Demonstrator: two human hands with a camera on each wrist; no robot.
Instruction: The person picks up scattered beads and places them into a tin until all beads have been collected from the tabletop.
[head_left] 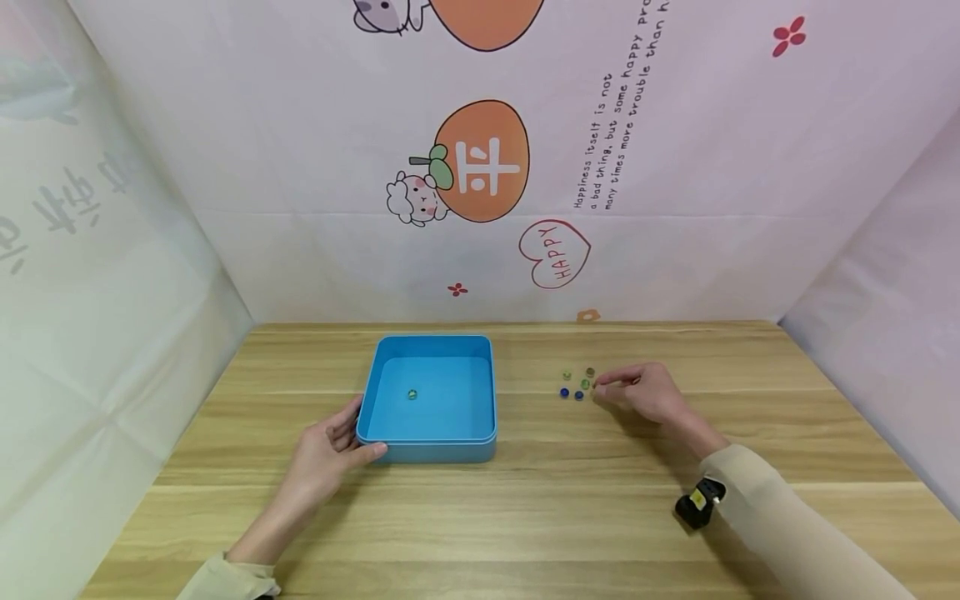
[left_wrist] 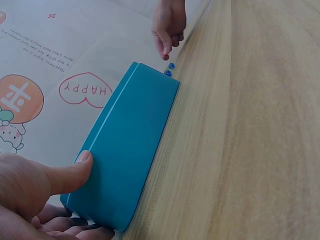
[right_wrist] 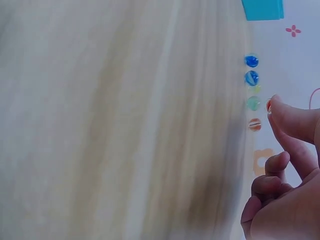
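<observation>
A blue square box (head_left: pixel 427 452) sits on the table with one greenish marble (head_left: pixel 412 394) on its floor. My left hand (head_left: pixel 327 454) grips the box's near left corner, thumb (left_wrist: pixel 75 175) on the front wall and fingers round the side. To the right of the box, my right hand (head_left: pixel 643 393) pinches an orange-red marble (right_wrist: pixel 269 105) between thumb and index finger. Beside those fingertips lies a small group: two blue marbles (right_wrist: pixel 251 61), a green marble (right_wrist: pixel 253 103), a yellowish marble (head_left: pixel 567 376) and a brown-orange marble (right_wrist: pixel 255 124).
The wood-grain table (head_left: pixel 525 533) runs back to a white printed sheet (head_left: pixel 337 167) that rises behind it and at both sides. A black wrist camera (head_left: pixel 697 505) is strapped at the right sleeve's cuff.
</observation>
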